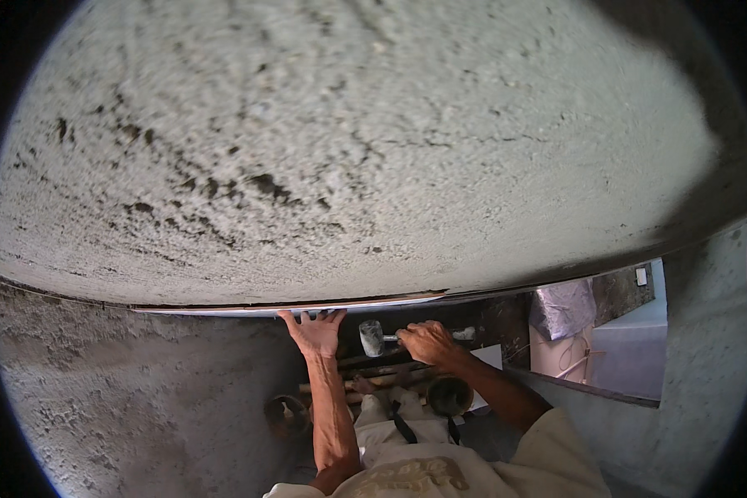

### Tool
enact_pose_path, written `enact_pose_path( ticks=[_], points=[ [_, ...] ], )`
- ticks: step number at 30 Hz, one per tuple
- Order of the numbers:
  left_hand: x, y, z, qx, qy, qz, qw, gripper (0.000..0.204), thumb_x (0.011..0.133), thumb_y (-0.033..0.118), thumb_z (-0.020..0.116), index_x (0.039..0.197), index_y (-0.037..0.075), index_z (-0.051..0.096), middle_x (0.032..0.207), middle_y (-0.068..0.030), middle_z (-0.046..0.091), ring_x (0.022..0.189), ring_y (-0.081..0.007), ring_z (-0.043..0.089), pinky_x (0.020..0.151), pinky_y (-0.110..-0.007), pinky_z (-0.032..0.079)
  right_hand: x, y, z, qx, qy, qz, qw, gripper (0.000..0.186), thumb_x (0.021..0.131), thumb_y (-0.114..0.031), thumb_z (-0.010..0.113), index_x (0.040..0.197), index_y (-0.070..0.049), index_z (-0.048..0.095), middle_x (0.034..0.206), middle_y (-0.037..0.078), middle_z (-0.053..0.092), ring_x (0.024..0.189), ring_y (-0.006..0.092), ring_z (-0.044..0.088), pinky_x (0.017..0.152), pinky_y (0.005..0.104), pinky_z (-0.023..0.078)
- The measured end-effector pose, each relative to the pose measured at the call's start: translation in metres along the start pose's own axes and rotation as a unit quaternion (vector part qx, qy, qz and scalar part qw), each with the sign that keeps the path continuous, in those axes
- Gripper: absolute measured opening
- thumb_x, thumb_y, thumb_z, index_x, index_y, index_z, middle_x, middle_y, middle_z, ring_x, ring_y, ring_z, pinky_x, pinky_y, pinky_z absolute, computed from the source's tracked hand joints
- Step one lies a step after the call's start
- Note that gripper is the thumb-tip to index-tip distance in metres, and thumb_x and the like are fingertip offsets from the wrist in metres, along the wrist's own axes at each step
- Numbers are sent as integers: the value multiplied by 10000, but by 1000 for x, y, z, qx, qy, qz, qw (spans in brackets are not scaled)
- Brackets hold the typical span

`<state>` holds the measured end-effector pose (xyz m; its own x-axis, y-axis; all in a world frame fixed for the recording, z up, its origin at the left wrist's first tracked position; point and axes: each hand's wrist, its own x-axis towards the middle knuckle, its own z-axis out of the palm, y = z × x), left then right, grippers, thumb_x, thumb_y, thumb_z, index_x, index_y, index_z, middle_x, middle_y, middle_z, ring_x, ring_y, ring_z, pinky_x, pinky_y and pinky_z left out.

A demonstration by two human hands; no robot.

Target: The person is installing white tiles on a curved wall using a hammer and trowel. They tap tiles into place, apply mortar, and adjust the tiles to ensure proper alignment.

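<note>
A rough grey plastered wall (pixel 390 183) with pits and a crack fills the upper view. Along its lower edge runs a thin, pale strip (pixel 241 313), seen nearly edge-on; whether it is a tile or a board I cannot make out. The spread fingers of my left hand (pixel 314 334) press up against this strip, palm showing. Just to the right, my right hand (pixel 427 342) is closed round the handle of a mallet (pixel 372 339). Its grey-white, cylindrical head points left, a short way from my left hand and apart from the strip.
Wooden poles (pixel 390 379) lie crosswise by my feet. Round, dark containers stand at either side, one at the right (pixel 450 396), another at the left (pixel 286 414). A white panel (pixel 488 357) is behind my right forearm. Through an opening at the right shows a pink drum (pixel 556 355) under a shiny wrapped bundle (pixel 563 309).
</note>
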<state>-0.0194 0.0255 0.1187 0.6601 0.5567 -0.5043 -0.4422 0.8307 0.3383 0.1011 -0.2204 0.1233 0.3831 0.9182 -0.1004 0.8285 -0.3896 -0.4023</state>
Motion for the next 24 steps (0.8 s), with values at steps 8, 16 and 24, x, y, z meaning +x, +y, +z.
enact_pose_path(
  ticks=[8, 16, 24],
  points=[
    [-4, 0, 9, 22, 0, 13, 1000, 1500, 646, 875, 675, 1573, 77, -195, 1617, -271, -199, 1498, -506, -110, 1195, -696, 47, -9, 15, 4, -1, 34, -25, 999, 145, 913, -222, 649, 963, -86, 654, 810, 145, 679, 747, 356, 700, 643, 483, 552],
    [2, -3, 0, 33, -7, 21, 999, 1528, 625, 870, 698, 1568, 80, -207, 1618, -274, -196, 1497, -516, -93, 1197, -693, 74, -18, 15, 6, 20, -2, 51, 998, 199, 943, -240, 640, 972, -45, 661, 865, 158, 691, 779, 354, 704, 689, 496, 554],
    [15, -61, -13, -48, 24, -64, 997, 1567, 616, 873, 702, 1550, 26, -230, 1633, -235, -208, 1523, -422, -144, 1245, -546, 0, -32, 26, 19, 4, -39, 47, 998, 209, 929, -228, 639, 980, -28, 669, 895, 181, 688, 805, 361, 697, 710, 502, 539]
  ],
)
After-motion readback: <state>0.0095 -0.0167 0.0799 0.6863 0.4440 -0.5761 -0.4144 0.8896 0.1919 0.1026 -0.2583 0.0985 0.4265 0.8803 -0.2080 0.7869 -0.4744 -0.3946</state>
